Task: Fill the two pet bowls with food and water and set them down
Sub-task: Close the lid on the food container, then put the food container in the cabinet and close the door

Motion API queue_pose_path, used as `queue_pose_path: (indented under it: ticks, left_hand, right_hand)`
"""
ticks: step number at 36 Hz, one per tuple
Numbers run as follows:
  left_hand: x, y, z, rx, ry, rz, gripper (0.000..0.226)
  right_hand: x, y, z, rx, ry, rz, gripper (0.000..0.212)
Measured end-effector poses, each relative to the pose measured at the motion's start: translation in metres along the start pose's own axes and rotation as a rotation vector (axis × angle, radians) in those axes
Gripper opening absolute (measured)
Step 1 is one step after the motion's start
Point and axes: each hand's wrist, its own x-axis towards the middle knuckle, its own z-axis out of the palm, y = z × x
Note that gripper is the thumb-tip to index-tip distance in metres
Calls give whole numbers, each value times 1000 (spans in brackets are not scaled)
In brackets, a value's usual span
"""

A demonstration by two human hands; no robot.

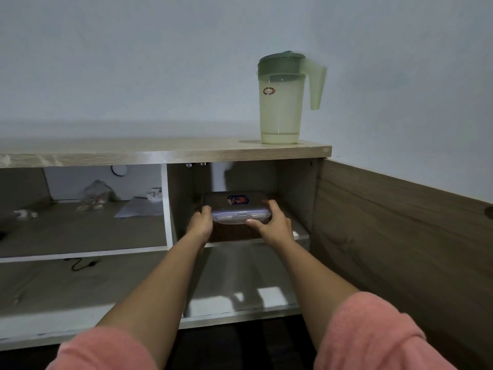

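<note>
Gripping hands (237, 222) hiding container (234, 206) sides

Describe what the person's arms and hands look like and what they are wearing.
Both forearms are bare from the elbow down. Salmon-pink sleeves of soft, fuzzy-looking fabric cover the upper arms, pushed or cut short above the elbows. The left hand and right hand wear no gloves; no rings, watch or bracelets are visible.

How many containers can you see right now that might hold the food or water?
2. A green pitcher stands on the cabinet top; a lidded box sits on the right-hand shelf, gripped by both hands. Others may be hidden.
</note>
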Motion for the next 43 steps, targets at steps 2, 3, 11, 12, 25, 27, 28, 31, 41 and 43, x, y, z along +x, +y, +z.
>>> queue_pose_path:
  ticks: [2,3,11,12,25,27,28,31,41,43]
  left_hand:
    - [4,-2,0,-9,-13,-18,60]
    - [6,-3,0,2,-16,-26,60]
    - [25,-15,0,29,-57,7,93]
    - [23,-13,0,28,-57,6,91]
    - [4,-4,1,140,130,84,83]
    - [1,-2,1,149,179,68,82]
    - [-1,-1,0,150,205,52,79]
    - [-11,-2,-6,174,229,22,74]
    - [-78,19,-29,270,103,-132,66]
    - [-96,40,-35,292,79,-160,66]
  right_hand:
    - [2,0,2,3,-7,-1,62]
    - [4,1,3,0,-11,-1,62]
    - [10,4,9,-29,-18,26,65]
    - [10,4,9,-30,-20,28,65]
    - [5,4,8,-88,-28,23,78]
    - [1,1,5,-95,9,24,80]
    - [-1,-1,3,-97,28,27,82]
    - [-8,-12,-3,-120,49,62,82]
    - [-46,-77,-56,-108,-64,270,79]
    - [-52,-100,-73,-103,-86,311,79]
